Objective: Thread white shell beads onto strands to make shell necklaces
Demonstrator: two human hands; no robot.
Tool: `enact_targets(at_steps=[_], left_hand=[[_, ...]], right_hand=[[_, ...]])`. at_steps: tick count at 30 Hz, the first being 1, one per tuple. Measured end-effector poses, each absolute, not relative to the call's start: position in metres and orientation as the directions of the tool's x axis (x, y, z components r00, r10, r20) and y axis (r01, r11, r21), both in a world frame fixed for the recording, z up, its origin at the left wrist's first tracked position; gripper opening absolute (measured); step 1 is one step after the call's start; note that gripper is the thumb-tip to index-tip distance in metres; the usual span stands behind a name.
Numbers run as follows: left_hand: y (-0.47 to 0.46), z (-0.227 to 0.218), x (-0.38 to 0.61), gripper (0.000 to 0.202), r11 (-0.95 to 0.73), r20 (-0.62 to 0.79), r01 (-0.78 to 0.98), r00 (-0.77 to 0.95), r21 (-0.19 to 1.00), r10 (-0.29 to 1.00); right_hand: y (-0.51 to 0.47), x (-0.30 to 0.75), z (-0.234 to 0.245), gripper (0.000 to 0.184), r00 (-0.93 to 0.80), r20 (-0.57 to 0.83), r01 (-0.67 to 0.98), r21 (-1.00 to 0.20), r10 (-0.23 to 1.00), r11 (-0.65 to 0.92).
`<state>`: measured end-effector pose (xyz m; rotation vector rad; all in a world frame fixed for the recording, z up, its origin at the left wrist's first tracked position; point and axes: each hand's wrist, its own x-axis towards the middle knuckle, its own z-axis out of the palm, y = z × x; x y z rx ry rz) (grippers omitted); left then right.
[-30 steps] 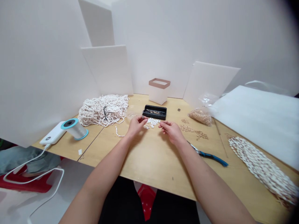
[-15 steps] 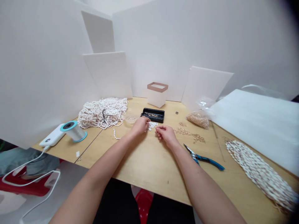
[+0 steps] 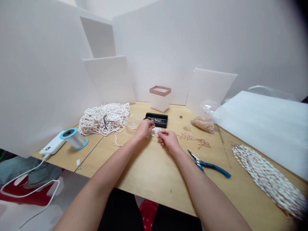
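Note:
My left hand (image 3: 145,127) is closed at the left edge of a small heap of white beads (image 3: 156,130), its fingertips pinched; anything between them is too small to name. Just right of the heap, my right hand (image 3: 167,139) has thumb and forefinger pressed together, and what they hold cannot be made out. Behind both hands lies a black tray (image 3: 164,124) with small gold-coloured and dark pieces inside. Loose gold-coloured pieces (image 3: 189,136) are scattered to the right of my right hand. Blue-handled pliers (image 3: 213,166) rest with jaws apart beside my right forearm.
At left are a bundle of white bead strands (image 3: 103,118), a spool of clear thread (image 3: 75,139) and a white power bank (image 3: 53,143). A brown-rimmed box (image 3: 160,99) stands behind. At right lie a bag of gold-coloured pieces (image 3: 202,123) and shell-like white strands (image 3: 267,179).
The whole view has shifted slightly. My right hand has turned a little, its fingers nearer the bead heap. My left hand stays at the heap.

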<state>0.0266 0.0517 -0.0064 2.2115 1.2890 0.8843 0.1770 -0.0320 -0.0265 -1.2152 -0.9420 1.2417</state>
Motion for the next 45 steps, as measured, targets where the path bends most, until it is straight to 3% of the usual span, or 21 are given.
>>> enact_targets(at_steps=[2,5,8,11,22,45], left_hand=[[0.042,-0.006,0.02,0.022,-0.395,0.261,0.442,0.335,0.805,0.906],[0.027,-0.008,0.012,0.032,-0.048,0.036,0.022,0.381,0.999,0.924],[0.014,-0.01,0.007,0.033,0.215,-0.085,-0.256,0.436,0.943,0.896],[0.008,-0.011,0.004,0.029,0.329,-0.144,-0.362,0.452,0.872,0.88],[0.006,-0.006,-0.002,0.022,0.413,-0.134,-0.404,0.563,0.817,0.816],[0.004,0.0,-0.005,0.028,0.293,-0.064,-0.319,0.572,0.901,0.818]], right_hand=[[-0.033,0.175,-0.025,0.026,0.139,-0.07,-0.174,-0.984,0.988,-0.046],[-0.036,0.169,-0.021,0.028,0.149,-0.019,-0.176,-0.984,0.989,0.008],[-0.041,0.162,-0.017,0.03,0.16,0.04,-0.17,-0.983,0.986,0.068],[-0.046,0.157,-0.012,0.03,0.163,0.087,-0.156,-0.981,0.983,0.113],[-0.059,0.15,0.008,0.024,0.099,0.127,-0.026,-0.991,0.987,0.13],[-0.062,0.15,0.012,0.021,0.113,0.124,-0.013,-0.992,0.986,0.127]])
